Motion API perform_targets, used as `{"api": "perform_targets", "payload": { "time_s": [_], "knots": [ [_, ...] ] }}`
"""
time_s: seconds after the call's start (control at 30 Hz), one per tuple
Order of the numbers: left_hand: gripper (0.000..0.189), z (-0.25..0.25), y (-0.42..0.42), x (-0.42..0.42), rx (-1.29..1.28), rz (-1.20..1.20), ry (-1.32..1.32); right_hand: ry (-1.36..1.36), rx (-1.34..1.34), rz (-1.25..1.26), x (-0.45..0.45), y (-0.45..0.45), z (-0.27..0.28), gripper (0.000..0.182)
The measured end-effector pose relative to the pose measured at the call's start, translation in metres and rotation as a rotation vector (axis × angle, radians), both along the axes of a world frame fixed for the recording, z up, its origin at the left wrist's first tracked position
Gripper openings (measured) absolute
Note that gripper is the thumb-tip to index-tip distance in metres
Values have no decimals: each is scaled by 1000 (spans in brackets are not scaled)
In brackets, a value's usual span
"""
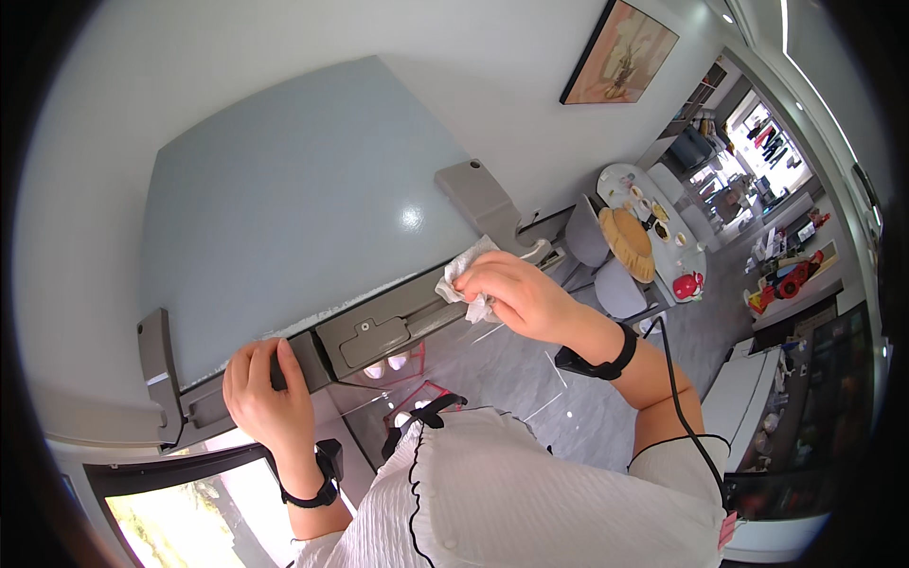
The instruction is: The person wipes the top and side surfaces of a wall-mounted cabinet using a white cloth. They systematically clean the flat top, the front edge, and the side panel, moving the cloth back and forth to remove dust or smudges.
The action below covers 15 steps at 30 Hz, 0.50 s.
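Note:
Before me is the blue-grey top panel [298, 192] of what looks like a refrigerator, with a ragged whitish line of dust or residue along its front edge. In my right hand [522, 295] is a crumpled white paper tissue [460, 278], pressed against the right end of the taupe door top [426, 305]. My left hand [266, 397] lies over the left part of this front edge, fingers bent and thumb apart; its fingertips hide whether it grips. Between the hands sits a small screwed cover plate [374, 342]. Taupe hinge covers stand at the left [158, 362] and right [483, 199] corners.
Low beneath me is a red metal frame [433, 390], with white shoes [387, 365] near it. At right, grey chairs [588, 231] flank a dining table [618, 177] bearing dishes and a woven brown cover. A black cable [675, 397] runs past my right arm.

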<state>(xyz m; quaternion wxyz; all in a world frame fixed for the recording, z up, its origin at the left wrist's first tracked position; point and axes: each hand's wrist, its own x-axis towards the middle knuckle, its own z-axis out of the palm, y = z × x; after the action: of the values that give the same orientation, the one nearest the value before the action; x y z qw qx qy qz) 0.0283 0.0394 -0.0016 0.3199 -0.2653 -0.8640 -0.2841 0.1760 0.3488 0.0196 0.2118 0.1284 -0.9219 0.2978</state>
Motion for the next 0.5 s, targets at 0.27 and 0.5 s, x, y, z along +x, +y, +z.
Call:
{"api": "perform_targets", "payload": {
  "time_s": [0.27, 0.5],
  "knots": [
    [8, -2, 3, -1, 5, 33, 14, 123, 24, -115, -2, -26, -4, 37],
    [6, 1, 2, -1, 9, 20, -10, 218, 138, -132, -5, -47, -5, 43]
  ]
}}
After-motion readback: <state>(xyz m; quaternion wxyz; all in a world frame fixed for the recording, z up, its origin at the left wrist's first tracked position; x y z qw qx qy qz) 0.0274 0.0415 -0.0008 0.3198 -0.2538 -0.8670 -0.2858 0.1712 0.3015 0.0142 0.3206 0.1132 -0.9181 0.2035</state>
